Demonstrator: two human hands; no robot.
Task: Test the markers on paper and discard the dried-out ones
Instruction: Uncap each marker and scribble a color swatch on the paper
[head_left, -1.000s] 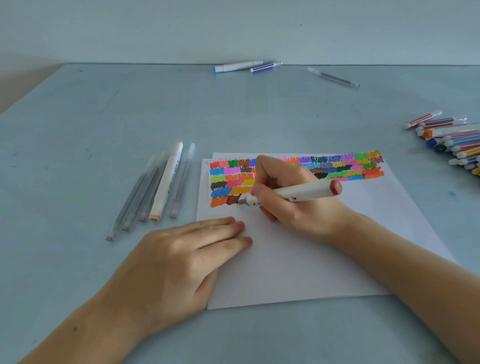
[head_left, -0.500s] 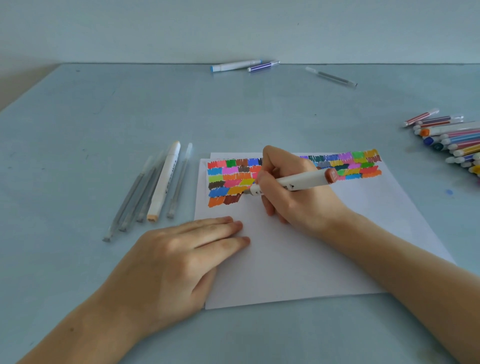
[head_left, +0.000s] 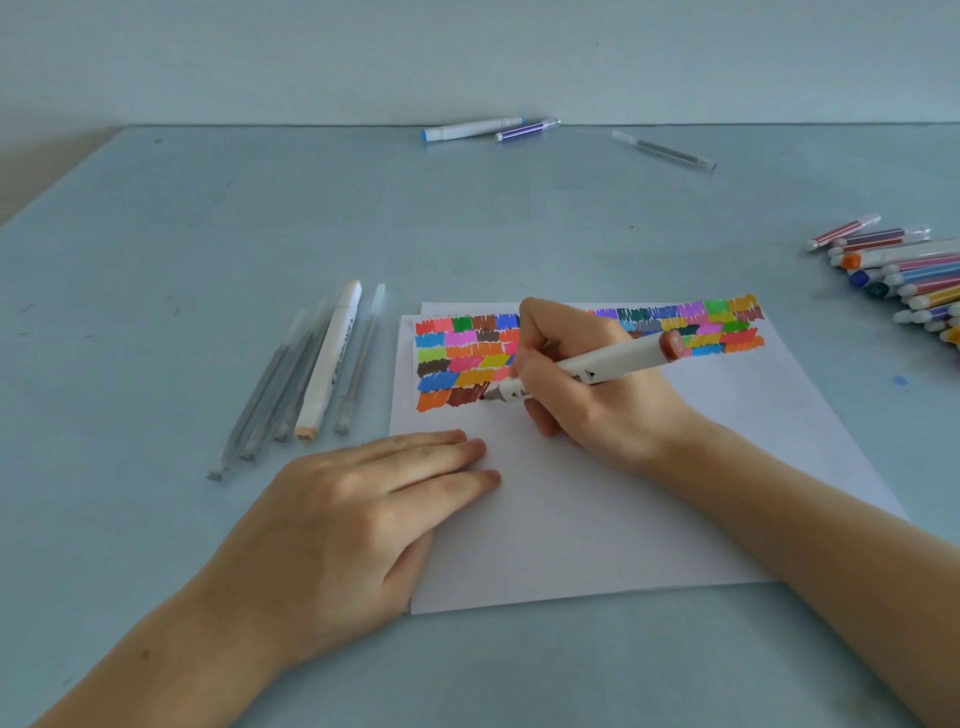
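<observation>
The marker (head_left: 587, 370), white-barrelled with a brown end cap, lies slanted in my right hand (head_left: 597, 384), pinched between thumb and curled fingers; its tip touches the paper (head_left: 597, 519) at the right edge of the brown swatch in the bottom row of the colour patches (head_left: 457, 358). My left hand (head_left: 353, 525) lies flat, fingers straight and close together, pressing the paper's near-left part, with the palm partly on the table (head_left: 208, 260). The sheet sits on a second sheet (only an edge of it shows along the top and left). Left of the paper I note a row of grey pens (head_left: 280, 395) with a white marker, peach-tipped (head_left: 328, 364), among them. At the far edge lie three more pens (head_left: 519, 130). A heap of coloured markers (head_left: 904, 275) lies at the right, well apart from the paper.
</observation>
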